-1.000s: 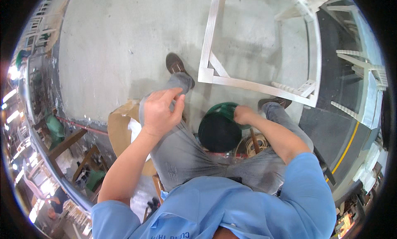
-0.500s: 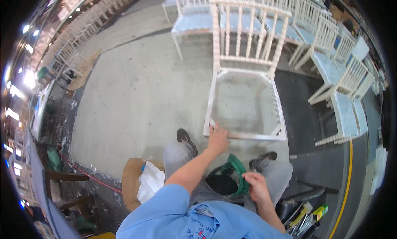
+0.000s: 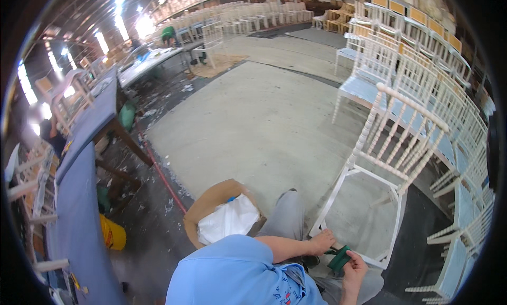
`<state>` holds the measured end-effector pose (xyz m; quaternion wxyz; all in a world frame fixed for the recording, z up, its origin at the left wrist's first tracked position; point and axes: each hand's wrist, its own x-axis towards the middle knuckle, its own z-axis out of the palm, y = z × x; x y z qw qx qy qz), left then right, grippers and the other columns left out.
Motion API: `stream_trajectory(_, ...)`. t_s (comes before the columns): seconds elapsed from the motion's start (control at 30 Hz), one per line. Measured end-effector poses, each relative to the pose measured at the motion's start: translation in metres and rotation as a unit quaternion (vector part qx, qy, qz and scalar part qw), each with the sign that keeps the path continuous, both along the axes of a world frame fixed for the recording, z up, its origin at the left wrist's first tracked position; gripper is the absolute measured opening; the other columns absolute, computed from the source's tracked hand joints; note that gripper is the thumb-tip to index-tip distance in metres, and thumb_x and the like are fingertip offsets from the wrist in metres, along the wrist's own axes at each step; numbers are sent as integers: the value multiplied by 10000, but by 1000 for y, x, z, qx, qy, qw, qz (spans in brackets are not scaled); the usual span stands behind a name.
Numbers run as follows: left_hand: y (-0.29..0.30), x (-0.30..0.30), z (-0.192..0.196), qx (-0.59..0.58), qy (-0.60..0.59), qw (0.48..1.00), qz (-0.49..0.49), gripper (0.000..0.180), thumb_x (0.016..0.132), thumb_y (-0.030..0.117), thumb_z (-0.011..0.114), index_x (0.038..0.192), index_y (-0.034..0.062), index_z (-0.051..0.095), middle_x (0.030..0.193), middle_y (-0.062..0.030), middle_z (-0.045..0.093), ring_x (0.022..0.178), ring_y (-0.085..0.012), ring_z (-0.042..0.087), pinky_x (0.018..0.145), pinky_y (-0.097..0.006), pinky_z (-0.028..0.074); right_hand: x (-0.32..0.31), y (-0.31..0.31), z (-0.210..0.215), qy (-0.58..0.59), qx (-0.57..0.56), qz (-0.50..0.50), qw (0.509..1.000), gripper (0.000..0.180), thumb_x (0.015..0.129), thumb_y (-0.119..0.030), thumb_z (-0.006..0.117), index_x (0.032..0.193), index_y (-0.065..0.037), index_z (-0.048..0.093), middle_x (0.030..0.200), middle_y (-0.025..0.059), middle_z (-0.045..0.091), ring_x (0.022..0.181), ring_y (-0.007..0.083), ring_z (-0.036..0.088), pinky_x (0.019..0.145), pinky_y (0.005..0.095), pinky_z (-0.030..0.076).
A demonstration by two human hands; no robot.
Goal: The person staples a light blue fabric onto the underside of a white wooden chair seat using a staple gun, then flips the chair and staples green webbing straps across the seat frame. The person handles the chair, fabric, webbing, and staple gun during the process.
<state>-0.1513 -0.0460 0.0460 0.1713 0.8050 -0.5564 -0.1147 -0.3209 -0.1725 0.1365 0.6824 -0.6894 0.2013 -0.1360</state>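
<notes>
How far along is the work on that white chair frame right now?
Done: the white chair frame stands upright, painted, with no seat fitted; beyond that, progress cannot be told. In hand: the left hand rests by the frame's front corner, and the right hand holds a green object there. Left: the seat opening shows only bare floor.

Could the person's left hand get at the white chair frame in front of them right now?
Probably yes: the left hand already lies at the near front corner of the white chair frame, with nothing between them. The right hand holds a green thing just beside it.
</notes>
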Motion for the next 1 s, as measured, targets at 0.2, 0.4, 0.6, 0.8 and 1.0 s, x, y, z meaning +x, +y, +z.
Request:
stream_trajectory(0.2, 37, -25, 26, 10, 237, 971, -28, 740, 769, 168, 778, 1453, 53, 520, 1354, -174, 592, 1314, -362, 523, 1169, -446, 377, 18, 8, 23, -83, 4, -53, 995, 117, 1013, -127, 674, 1042, -17, 647, 841, 42, 668, 711, 121, 657, 674, 283, 564)
stream_trajectory(0.4, 28, -40, 88, -178, 514, 836, -69, 576, 921, 231, 747, 1429, 61, 533, 1169, -129, 656, 1117, -221, 615, 1010, -367, 464, 28, -11, 38, -95, 101, 16, 990, 177, 1033, -211, 672, 1020, -43, 616, 815, 28, 630, 644, 125, 613, 590, 289, 527)
stream_trajectory(0.6, 51, -26, 131, -234, 574, 782, 61, 317, 1120, 313, 460, 1215, 54, 616, 1074, -39, 685, 905, -146, 631, 833, -336, 508, 71, 6, 78, -125, 190, 38, 973, 124, 1010, -140, 646, 1107, -62, 651, 804, 32, 625, 650, 125, 599, 590, 263, 484)
stream_trajectory(0.8, 43, -19, 193, -383, 668, 635, 64, 388, 1093, 169, 411, 1437, 62, 555, 1174, -76, 678, 1078, -117, 624, 934, -288, 511, 63, -91, -70, 176, -414, 105, 887, 406, 984, -357, 612, 1141, 8, 701, 1038, 211, 748, 1001, 342, 716, 896, 444, 544)
stream_trajectory(1.0, 70, -11, 228, -403, 676, 608, 103, 457, 1054, 84, 370, 1486, 81, 521, 1026, 0, 604, 946, -94, 598, 846, -261, 511, 54, -62, -98, 323, -396, 221, 831, 475, 936, -377, 658, 1237, -12, 704, 1096, 249, 743, 1086, 392, 704, 959, 446, 527)
